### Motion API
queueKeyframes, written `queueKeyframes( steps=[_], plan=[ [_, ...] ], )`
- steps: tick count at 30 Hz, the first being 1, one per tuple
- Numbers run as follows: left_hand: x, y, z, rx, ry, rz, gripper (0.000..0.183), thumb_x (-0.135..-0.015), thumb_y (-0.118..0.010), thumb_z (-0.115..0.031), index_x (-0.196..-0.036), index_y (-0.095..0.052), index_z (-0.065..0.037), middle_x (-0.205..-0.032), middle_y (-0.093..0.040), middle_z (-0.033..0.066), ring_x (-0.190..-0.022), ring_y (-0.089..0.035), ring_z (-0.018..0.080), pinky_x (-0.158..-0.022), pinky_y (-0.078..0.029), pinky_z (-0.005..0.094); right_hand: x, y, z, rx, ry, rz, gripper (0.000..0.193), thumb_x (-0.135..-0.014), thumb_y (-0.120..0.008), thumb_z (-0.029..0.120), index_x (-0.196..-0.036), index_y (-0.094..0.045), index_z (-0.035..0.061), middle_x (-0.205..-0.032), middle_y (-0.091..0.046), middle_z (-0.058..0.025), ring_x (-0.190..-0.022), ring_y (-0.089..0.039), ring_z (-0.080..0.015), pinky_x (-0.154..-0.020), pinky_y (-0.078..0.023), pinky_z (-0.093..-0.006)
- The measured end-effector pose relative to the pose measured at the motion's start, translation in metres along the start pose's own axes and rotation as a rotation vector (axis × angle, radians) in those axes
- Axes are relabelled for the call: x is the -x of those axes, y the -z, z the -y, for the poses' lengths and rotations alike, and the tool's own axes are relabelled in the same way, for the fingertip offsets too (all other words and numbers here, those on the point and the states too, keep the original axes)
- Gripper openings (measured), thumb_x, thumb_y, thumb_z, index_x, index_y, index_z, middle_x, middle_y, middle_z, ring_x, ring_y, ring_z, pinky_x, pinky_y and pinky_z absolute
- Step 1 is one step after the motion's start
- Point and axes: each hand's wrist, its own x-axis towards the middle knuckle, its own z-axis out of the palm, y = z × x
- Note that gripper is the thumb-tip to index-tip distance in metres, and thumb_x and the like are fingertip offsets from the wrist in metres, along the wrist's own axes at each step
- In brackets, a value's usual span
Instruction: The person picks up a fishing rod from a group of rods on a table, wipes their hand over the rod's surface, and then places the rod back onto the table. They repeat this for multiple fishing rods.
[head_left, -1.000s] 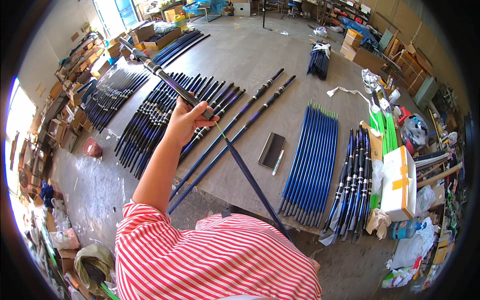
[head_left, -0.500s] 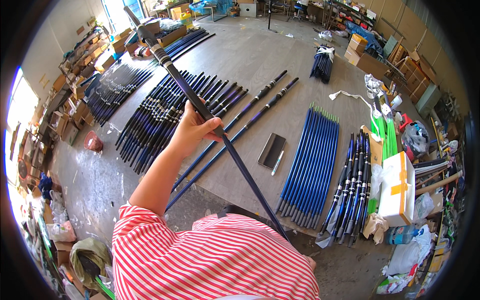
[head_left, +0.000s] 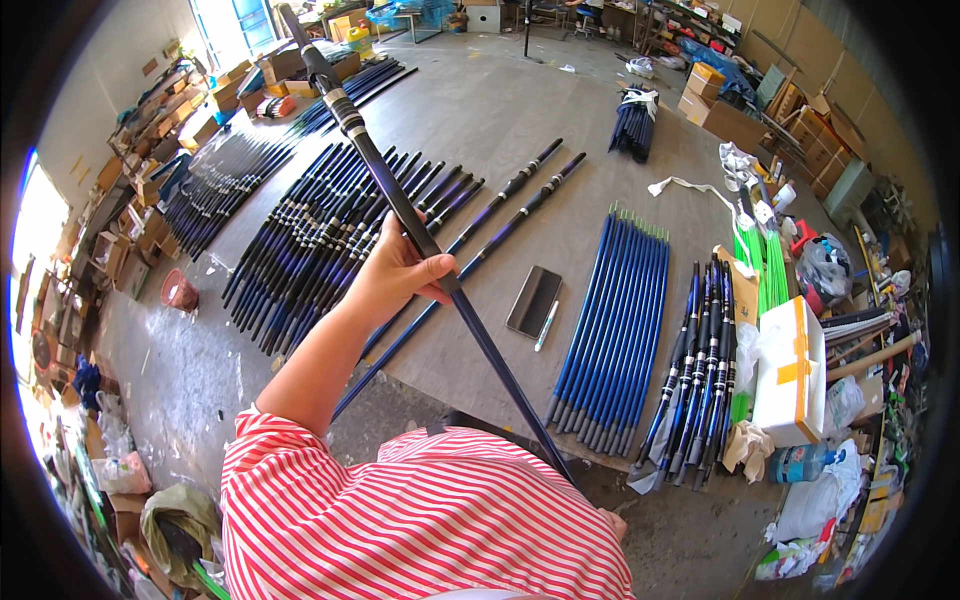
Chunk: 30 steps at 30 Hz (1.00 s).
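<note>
My left hand (head_left: 400, 268) is closed around the dark handle of a fishing rod (head_left: 500, 365), which slants across the table from upper left to lower right. The rod's lower end passes out of sight behind my striped shirt. Of my right hand, only a small patch of skin (head_left: 618, 524) shows past the shirt's edge; its fingers are hidden. Beneath the held rod lie two long blue fishing rods (head_left: 478, 262), side by side. Left of them spreads a row of dark rod handles (head_left: 300, 245) with silver rings.
A phone (head_left: 534, 298) and a white marker (head_left: 547, 327) lie mid-table. Rightward are a row of blue rod sections (head_left: 610, 335), several dark rods (head_left: 704, 375) and a white foam box (head_left: 785, 375). A tied bundle (head_left: 632, 128) lies farther back; a reddish bucket (head_left: 180, 291) stands at left.
My left hand and the held rod have shifted slightly right and down in view. The whole scene has moved a little left with the camera. The grip is unchanged.
</note>
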Motion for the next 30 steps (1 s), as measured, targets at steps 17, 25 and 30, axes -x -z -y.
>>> queueKeyframes(
  steps=[17,25,30],
  plan=[
    [0.028,-0.120,0.056,-0.018,-0.319,0.886,0.058,-0.077,-0.066,-0.021,-0.120,-0.030,-0.005,-0.111,-0.049,0.0136,-0.110,-0.049,0.0257,-0.091,-0.041,0.0415,-0.017,-0.089,0.107,-1.133,0.010,0.434,0.057,-0.084,-0.039,0.054,-0.090,-0.062,0.0015,-0.091,-0.063,-0.0126,-0.091,-0.058,-0.0313,-0.084,-0.043,-0.0437],
    [0.027,-0.111,0.088,0.051,0.019,0.775,0.058,-0.089,-0.048,-0.025,-0.133,-0.018,-0.004,-0.121,-0.043,0.0133,-0.115,-0.040,0.0210,-0.097,-0.031,0.0378,-0.011,-0.084,0.100,-0.460,0.296,0.263,0.042,-0.086,-0.053,0.031,-0.073,-0.059,-0.0076,-0.051,-0.049,-0.0064,-0.037,-0.035,-0.0081,-0.036,-0.022,-0.0225],
    [-0.038,-0.063,0.067,0.486,-0.075,0.304,0.066,-0.084,-0.046,-0.048,-0.129,-0.029,-0.003,-0.123,-0.044,0.0175,-0.115,-0.043,0.0293,-0.096,-0.033,0.0455,-0.002,-0.043,0.073,-0.232,0.259,0.064,0.041,-0.087,-0.051,0.029,-0.067,-0.059,-0.0059,-0.047,-0.047,-0.0039,-0.037,-0.037,-0.0078,-0.036,-0.024,-0.0219]
  ],
)
